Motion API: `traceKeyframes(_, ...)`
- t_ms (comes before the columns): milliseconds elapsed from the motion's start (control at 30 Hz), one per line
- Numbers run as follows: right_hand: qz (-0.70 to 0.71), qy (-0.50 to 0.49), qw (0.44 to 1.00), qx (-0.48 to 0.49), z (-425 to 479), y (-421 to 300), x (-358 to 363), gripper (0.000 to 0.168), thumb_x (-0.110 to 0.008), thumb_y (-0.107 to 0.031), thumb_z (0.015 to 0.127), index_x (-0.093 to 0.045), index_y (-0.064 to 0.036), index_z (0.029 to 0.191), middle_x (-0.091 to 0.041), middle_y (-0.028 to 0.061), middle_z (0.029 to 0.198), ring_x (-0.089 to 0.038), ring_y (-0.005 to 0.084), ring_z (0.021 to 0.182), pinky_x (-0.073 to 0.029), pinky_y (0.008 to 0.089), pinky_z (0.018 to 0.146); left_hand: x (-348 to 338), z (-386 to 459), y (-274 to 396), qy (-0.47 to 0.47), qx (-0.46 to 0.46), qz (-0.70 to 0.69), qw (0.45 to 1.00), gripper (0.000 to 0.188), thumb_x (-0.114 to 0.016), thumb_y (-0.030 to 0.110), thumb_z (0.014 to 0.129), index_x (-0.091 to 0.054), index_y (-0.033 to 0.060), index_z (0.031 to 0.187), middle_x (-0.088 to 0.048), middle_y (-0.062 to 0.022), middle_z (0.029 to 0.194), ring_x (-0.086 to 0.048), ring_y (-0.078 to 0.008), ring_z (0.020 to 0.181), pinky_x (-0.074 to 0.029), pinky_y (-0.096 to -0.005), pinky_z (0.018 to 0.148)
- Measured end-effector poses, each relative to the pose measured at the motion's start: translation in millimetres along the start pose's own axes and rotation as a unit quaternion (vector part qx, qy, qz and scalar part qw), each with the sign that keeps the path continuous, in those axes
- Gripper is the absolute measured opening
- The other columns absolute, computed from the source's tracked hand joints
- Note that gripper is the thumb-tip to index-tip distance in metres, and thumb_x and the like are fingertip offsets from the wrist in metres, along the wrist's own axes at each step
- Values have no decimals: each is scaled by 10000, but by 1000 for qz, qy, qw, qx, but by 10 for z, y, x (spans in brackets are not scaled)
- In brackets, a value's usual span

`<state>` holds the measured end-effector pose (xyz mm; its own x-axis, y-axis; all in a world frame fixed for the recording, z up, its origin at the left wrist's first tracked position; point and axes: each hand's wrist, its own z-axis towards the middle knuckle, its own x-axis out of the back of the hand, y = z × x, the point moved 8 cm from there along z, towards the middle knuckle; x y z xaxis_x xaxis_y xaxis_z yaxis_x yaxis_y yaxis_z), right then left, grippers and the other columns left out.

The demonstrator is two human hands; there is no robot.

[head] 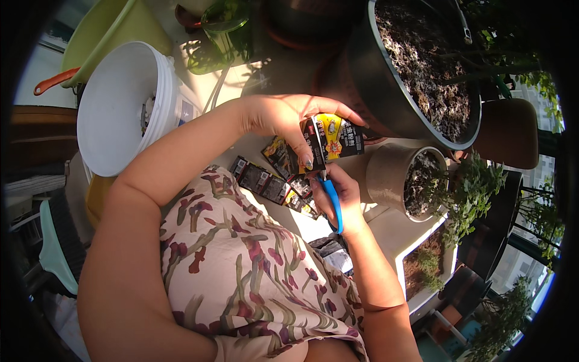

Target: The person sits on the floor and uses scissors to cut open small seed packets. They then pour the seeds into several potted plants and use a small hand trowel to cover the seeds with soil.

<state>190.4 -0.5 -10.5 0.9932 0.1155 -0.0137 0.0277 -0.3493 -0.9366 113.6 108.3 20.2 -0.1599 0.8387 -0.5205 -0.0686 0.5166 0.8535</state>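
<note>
My left hand (289, 122) holds black-and-yellow printed packets (348, 142), thumb on the near face and fingers stretched over the top edge. In my right hand (339, 190) is a pair of scissors with blue handles (334, 203). The blades lie along the line between two joined packets; how far they are parted is hard to tell. Below my hands, a strip of similar packets (262, 181) slants across the light surface beside my patterned garment. The packets bear writing and a picture of an insect.
Large dark planter of soil (384, 86) at upper right; beige pot (384, 176) with a leafy plant below it. A white trough planter (402, 267) stands at lower right. White bucket (117, 108) and green tub (99, 36) are at left, near a green-edged brush (54, 249).
</note>
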Motion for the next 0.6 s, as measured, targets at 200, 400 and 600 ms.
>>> traceKeyframes(200, -148, 47, 986, 66, -150, 112, 70, 129, -654, -12, 851, -589, -15, 963, -540, -27, 619, -474, 34, 558, -409, 209, 528, 178, -75, -118, 47, -25, 47, 997, 857, -813, -7, 673, -389, 33, 1416, -579, -108, 1265, -573, -161, 1132, -504, -308, 954)
traceKeyframes(400, -554, 23, 831, 38, -522, 1083, 320, 467, -693, -305, 805, -529, -92, 1187, -656, 139, 857, -657, 325, 819, -528, 430, 716, 407, -202, -240, 235, 72, -14, 969, 435, -586, 299, 968, -516, 38, 1309, -649, -92, 1157, -653, -174, 1008, -551, -325, 828)
traceKeyframes(600, -672, -141, 713, -139, -373, 1803, 182, 441, -516, -213, 917, -457, -87, 1336, -655, 150, 1097, -637, 312, 1035, -496, 441, 863, 105, -289, -221, 248, 2, 44, 968, 473, -640, -95, 805, -555, 1, 1260, -636, -87, 1163, -633, -154, 1038, -508, -276, 918)
